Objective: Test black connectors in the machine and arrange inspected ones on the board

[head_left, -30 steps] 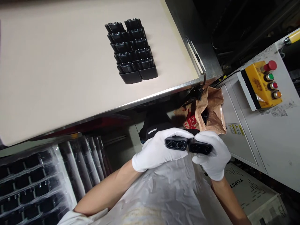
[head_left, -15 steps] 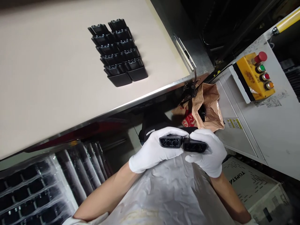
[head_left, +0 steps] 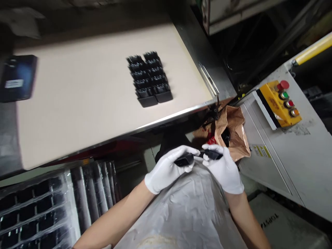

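My left hand [head_left: 168, 167], in a white glove, is closed around a small black plastic part [head_left: 184, 160] in front of my body. In the white-gloved right hand [head_left: 225, 169] is a second black plastic part [head_left: 214, 154], gripped between thumb and fingers. The two parts are held close together with a small gap between the hands, and the gloves partly cover both. On the pale worktable [head_left: 77, 103], a block of similar black parts [head_left: 151, 79] stands in two neat columns.
A dark phone-like device [head_left: 19, 77] lies at the table's left. Below are clear trays of black parts [head_left: 33, 211]. An open brown paper bag [head_left: 234, 133] stands under the table's right corner. To the right is a yellow button box [head_left: 280, 103] on a grey cabinet [head_left: 275, 166].
The view has shifted, bringing the table's left end into sight. Both hands have turned the black parts; their hollow ends, plainly visible before, now show less.
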`<state>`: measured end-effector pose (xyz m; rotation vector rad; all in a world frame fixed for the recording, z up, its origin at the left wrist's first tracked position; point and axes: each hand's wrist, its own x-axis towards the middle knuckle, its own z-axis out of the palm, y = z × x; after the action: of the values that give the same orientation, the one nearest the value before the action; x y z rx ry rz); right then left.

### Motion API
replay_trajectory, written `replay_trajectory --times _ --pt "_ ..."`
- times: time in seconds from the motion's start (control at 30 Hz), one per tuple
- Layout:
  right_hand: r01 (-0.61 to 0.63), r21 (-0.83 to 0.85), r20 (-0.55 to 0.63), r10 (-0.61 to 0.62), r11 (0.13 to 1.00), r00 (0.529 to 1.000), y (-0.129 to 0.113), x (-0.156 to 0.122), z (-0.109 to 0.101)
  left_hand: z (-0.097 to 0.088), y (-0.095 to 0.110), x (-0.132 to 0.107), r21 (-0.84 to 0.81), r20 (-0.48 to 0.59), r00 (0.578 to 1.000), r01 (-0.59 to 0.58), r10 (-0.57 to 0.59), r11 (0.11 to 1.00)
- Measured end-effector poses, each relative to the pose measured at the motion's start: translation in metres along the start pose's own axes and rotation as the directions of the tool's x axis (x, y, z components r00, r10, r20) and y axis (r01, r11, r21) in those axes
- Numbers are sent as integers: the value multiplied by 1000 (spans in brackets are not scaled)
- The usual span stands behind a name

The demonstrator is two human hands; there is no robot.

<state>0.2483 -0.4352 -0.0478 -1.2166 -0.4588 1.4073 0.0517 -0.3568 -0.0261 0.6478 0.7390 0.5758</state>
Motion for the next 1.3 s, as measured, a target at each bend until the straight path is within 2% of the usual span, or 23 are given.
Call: replay_trajectory --times 0.13,0.27,0.37,0.43,0.53,0.6,0.63,0.67,0.73,0.8,0.83,0.87,0.93,0.97,1.07,1.13,1.23,1.3 --pt "-141 61 53 138 988 989 11 8 8 -8 -7 -5 -222 -40 984 161 -174 962" --pt "-286 170 54 280 943 958 11 10 23 -14 -4 -16 -383 -126 979 101 -160 918" --pt "-298 168 14 300 940 954 7 14 35 -18 9 -24 -405 -153 978 71 -145 911" --pt "-267 139 -5 270 954 963 2 17 43 -22 22 -30 -388 -153 984 30 -96 921" --pt "-214 85 -14 216 973 976 -15 22 54 -31 50 -37 -255 -137 988 -101 67 962" --pt "-144 0 -14 144 990 989 -35 31 65 -42 80 -38 -89 -147 968 -215 201 972" --pt "-86 -57 -2 86 995 996 -47 38 72 -51 98 -35 9 -161 945 -287 285 958" --pt "-10 -117 20 12 993 1000 -60 49 80 -61 119 -27 113 -175 907 -369 384 923" --pt "195 -225 85 -180 955 980 -85 83 100 -88 165 0 325 -168 787 -524 594 787" --pt "421 -305 160 -390 854 907 -106 135 120 -120 209 45 489 -126 659 -609 742 624" --pt "520 -336 192 -483 785 854 -113 166 130 -135 228 72 549 -113 608 -621 786 559" --pt "584 -363 211 -546 726 811 -119 199 139 -148 243 99 609 -109 579 -604 808 515" --pt "631 -401 200 -608 665 768 -125 262 157 -166 263 149 679 -140 598 -523 790 516" --pt "625 -429 191 -611 653 769 -125 290 166 -171 267 169 695 -155 611 -491 776 525" --pt "599 -478 225 -570 643 790 -123 347 195 -172 266 200 702 -137 634 -480 761 526" --pt "627 -466 330 -535 624 778 -120 363 213 -167 261 201 687 -95 646 -508 758 519" --pt "719 -424 494 -524 551 693 -116 367 228 -158 255 191 653 -54 673 -535 737 536" --pt "751 -409 538 -527 519 658 -115 362 230 -154 252 185 638 -48 687 -537 725 551"
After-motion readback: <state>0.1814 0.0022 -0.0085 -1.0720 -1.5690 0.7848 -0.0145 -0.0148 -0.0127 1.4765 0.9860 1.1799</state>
